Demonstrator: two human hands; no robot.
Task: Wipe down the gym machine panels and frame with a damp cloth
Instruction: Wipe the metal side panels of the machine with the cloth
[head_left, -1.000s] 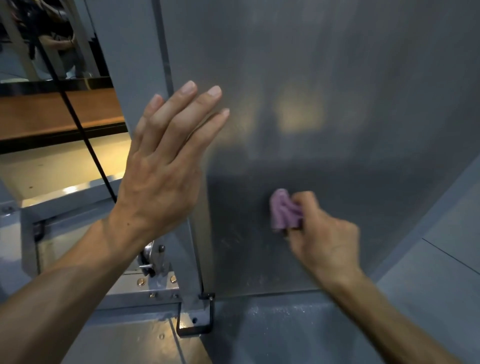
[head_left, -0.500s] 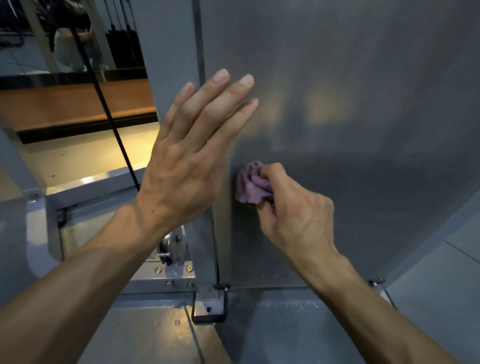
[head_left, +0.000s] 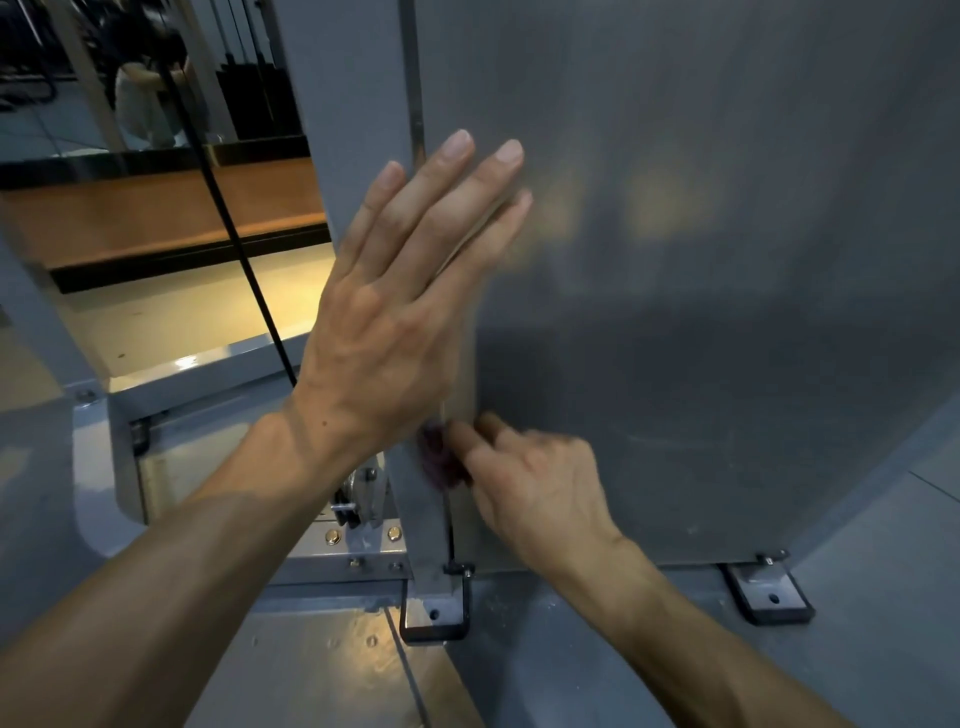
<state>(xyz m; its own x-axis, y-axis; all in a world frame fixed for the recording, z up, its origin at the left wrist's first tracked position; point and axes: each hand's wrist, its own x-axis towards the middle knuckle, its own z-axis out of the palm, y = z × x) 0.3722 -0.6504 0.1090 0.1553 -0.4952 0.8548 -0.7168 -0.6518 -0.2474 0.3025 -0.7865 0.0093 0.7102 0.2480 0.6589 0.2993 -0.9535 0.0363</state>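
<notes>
A large grey machine panel (head_left: 701, 312) fills the right of the view, joined at its left edge to a grey upright frame post (head_left: 358, 130). My left hand (head_left: 395, 317) lies flat with straight fingers against the panel's left edge. Below it, my right hand (head_left: 530, 483) grips a bunched purple cloth (head_left: 436, 460) and presses it to the seam between panel and post, low down. Most of the cloth is hidden by my fingers and left wrist.
A black cable (head_left: 234, 228) runs diagonally behind my left hand. Bolted brackets (head_left: 434, 613) and a black foot plate (head_left: 769, 597) sit at the panel's base on the grey floor. A wooden bench or ledge (head_left: 156, 218) lies at the left, with a person standing far behind.
My right hand has carried the cloth leftward across the panel and down to the seam by the post. My left hand has stayed flat on the panel edge.
</notes>
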